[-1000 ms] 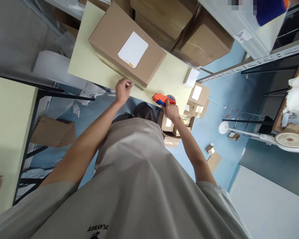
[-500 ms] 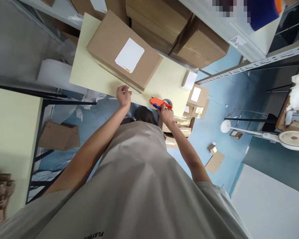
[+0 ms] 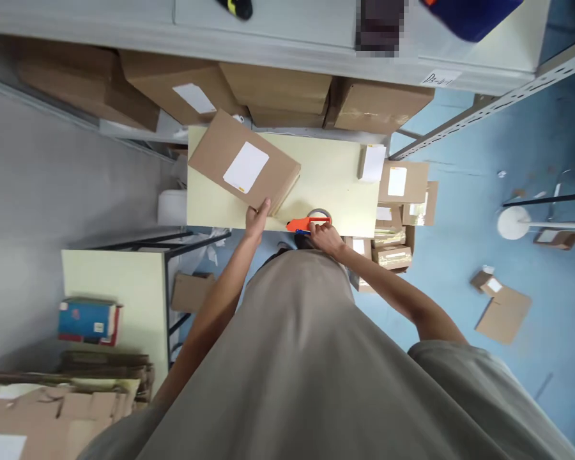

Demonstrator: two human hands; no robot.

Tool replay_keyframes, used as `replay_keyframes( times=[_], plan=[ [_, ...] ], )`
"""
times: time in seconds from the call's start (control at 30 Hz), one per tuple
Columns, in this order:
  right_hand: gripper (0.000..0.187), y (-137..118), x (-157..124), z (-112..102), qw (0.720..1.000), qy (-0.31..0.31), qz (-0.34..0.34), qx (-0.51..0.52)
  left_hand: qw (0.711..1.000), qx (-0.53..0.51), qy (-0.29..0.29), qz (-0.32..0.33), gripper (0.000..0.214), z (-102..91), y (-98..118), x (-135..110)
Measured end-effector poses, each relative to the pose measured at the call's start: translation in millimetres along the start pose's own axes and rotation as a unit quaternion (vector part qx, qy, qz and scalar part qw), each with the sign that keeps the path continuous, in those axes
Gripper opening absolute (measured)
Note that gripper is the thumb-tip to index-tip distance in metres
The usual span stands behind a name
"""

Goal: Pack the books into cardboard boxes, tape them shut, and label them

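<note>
Right there on my feed, the thumb of the left hand [image 3: 257, 222] lay against the near corner of the labelled carton [image 3: 215, 150], the other fingers partly hidden; touching, yes, but whether they gripped or only steadied it I could not tell. The right hand [image 3: 326, 238], meanwhile, was closed round the tape dispenser [image 3: 299, 225]; its dark tip pointed left, toward the left hand, and its tape roll [image 3: 326, 214] sat on the far side.

Here was the relation that mattered to me: the carton stretched far and left from both sets of fingers; its long axis slanted from far left to near right, so its short right-hand side faced the dispenser across a small gap; the left hand was clearly the nearer, already in contact, the right hand apart from it.

Then my count, working outward: one labelled carton, on the left half of the table [image 3: 349, 198]; one white label [image 3: 246, 167] on its top; one dispenser, at the table's near edge; one small white box [image 3: 374, 163], at the far right; beyond, under the metal shelf [image 3: 268, 48], at least four brown cartons [image 3: 386, 105] in a row; the stacked parcels [image 3: 407, 182] off to the right overlapped too much for a sure number.
</note>
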State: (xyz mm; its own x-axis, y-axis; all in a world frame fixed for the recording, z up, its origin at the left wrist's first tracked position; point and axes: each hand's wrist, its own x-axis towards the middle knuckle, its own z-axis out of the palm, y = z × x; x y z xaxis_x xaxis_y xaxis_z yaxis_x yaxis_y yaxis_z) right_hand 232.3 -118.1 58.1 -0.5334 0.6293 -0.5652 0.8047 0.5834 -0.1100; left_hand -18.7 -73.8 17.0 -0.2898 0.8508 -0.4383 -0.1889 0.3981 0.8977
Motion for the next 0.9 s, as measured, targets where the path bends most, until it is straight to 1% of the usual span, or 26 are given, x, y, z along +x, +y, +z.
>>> replay_keyframes(
  times=[0.07, 0.13, 0.23, 0.3, 0.33, 0.4, 0.43, 0.47, 0.5, 0.53, 0.57, 0.63, 0.73, 0.77, 0.83, 0.9],
  plan=[
    [0.048, 2, 16, -3, 0.999, 0.006, -0.039, 0.008, 1.000, 0.021, 0.003, -0.013, 0.066, -17.1, 6, 4],
    [0.050, 4, 28, -4, 0.998, 0.008, -0.058, 0.024, 0.999, 0.034, -0.001, -0.014, 0.071, -24.1, 11, 6],
    [0.050, 19, 26, -1, 0.997, 0.002, -0.057, 0.047, 0.999, 0.048, -0.006, -0.015, 0.073, -21.3, 15, 5],
    [0.048, 41, 13, 2, 0.997, -0.008, -0.047, 0.052, 0.999, 0.050, -0.004, -0.020, 0.072, -16.6, 17, 3],
    [0.047, 57, 4, 2, 0.998, -0.017, -0.034, 0.053, 0.998, 0.051, -0.003, -0.025, 0.071, -14.6, 18, 1],
    [0.051, 93, -13, 0, 0.998, -0.036, 0.017, 0.055, 0.998, 0.050, -0.005, -0.037, 0.069, -12.3, 20, -1],
    [0.055, 112, -18, -3, 0.995, -0.049, 0.067, 0.061, 0.998, 0.050, -0.005, -0.042, 0.069, -11.9, 22, -2],
    [0.060, 130, -19, -7, 0.990, -0.048, 0.114, 0.068, 0.998, 0.052, -0.005, -0.046, 0.068, -12.0, 23, -3],
    [0.064, 146, -17, -13, 0.985, -0.034, 0.154, 0.071, 0.997, 0.054, -0.004, -0.050, 0.068, -12.5, 24, -3],
    [0.065, 159, -10, -20, 0.981, -0.015, 0.179, 0.071, 0.997, 0.055, -0.004, -0.053, 0.067, -13.2, 25, -4],
    [0.065, 168, 1, -29, 0.980, 0.004, 0.187, 0.071, 0.997, 0.055, -0.005, -0.056, 0.067, -14.1, 26, -4],
    [0.062, 175, 33, -50, 0.981, 0.036, 0.175, 0.072, 0.997, 0.054, -0.014, -0.061, 0.067, -16.1, 27, -3],
    [0.059, 171, 87, -79, 0.986, 0.068, 0.139, 0.064, 0.996, 0.060, -0.033, -0.064, 0.068, -19.5, 27, 0],
    [0.058, 168, 103, -86, 0.987, 0.069, 0.128, 0.062, 0.995, 0.068, -0.037, -0.063, 0.068, -20.9, 26, 1],
    [0.057, 162, 128, -96, 0.991, 0.063, 0.106, 0.057, 0.993, 0.089, -0.046, -0.059, 0.070, -24.8, 23, 4],
    [0.057, 158, 144, -100, 0.994, 0.061, 0.076, 0.049, 0.990, 0.115, -0.061, -0.048, 0.075, -31.6, 23, 9]
  ],
)
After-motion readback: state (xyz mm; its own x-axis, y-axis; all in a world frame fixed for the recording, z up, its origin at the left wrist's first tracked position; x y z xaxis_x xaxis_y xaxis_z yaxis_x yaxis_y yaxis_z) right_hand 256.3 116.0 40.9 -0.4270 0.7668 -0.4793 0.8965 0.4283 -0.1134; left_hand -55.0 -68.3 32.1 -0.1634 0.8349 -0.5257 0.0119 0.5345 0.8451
